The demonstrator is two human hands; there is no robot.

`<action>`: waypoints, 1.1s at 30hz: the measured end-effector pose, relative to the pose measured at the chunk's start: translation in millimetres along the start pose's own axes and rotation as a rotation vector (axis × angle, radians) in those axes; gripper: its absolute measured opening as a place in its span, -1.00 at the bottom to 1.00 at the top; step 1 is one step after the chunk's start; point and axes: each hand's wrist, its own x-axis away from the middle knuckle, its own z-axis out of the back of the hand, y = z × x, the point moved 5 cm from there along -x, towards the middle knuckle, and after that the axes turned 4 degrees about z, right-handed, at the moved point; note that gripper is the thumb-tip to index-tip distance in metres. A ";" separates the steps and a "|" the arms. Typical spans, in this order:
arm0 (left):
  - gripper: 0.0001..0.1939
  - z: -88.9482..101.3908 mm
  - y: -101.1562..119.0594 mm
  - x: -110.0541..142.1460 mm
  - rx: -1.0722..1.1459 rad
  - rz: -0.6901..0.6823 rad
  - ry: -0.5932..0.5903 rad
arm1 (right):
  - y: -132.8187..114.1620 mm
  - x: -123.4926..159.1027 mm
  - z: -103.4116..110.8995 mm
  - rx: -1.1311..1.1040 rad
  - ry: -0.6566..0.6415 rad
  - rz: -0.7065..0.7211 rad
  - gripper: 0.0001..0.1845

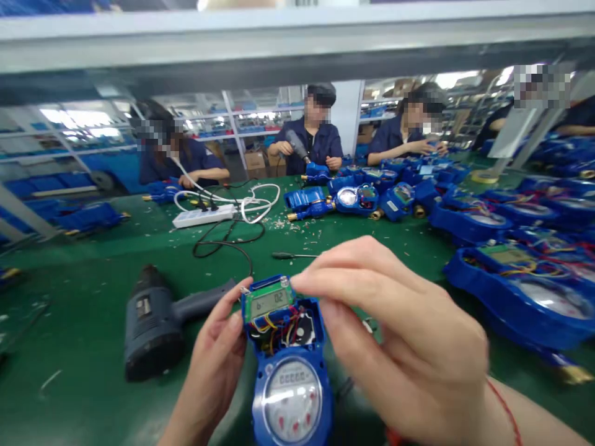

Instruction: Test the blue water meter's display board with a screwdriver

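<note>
A blue water meter (294,396) with a round dial and an uncovered electronics box stands before me at the bottom middle. Its small green display board (268,303) shows digits and sits tilted at the box's top, with coloured wires below it. My left hand (220,347) grips the meter's left side, thumb and fingers at the board's left edge. Over the box's right side is my right hand (400,334), its fingers bent and pressed together, tips at the board's upper right corner. Whatever lies between those fingertips is hidden.
A heat gun (153,328) lies left on the green bench. Behind it are a white power strip (204,215) with cables and a thin screwdriver (292,255). More blue meters (520,291) crowd the right. Several co-workers (313,133) sit opposite, beneath a shelf edge (297,37).
</note>
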 end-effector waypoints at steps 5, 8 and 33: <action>-0.41 -0.6 -1.2 2.5 -0.005 0.039 -0.087 | 23.9 -8.0 -18.4 -0.030 -0.124 0.064 -0.87; -0.39 -2.2 -0.8 3.7 0.002 0.019 -0.155 | 24.4 4.4 -35.8 0.071 -0.211 0.183 -0.85; -0.50 -10.0 -0.8 7.6 0.084 0.026 -0.205 | 83.7 16.6 -51.7 -0.152 -0.199 -0.147 -0.76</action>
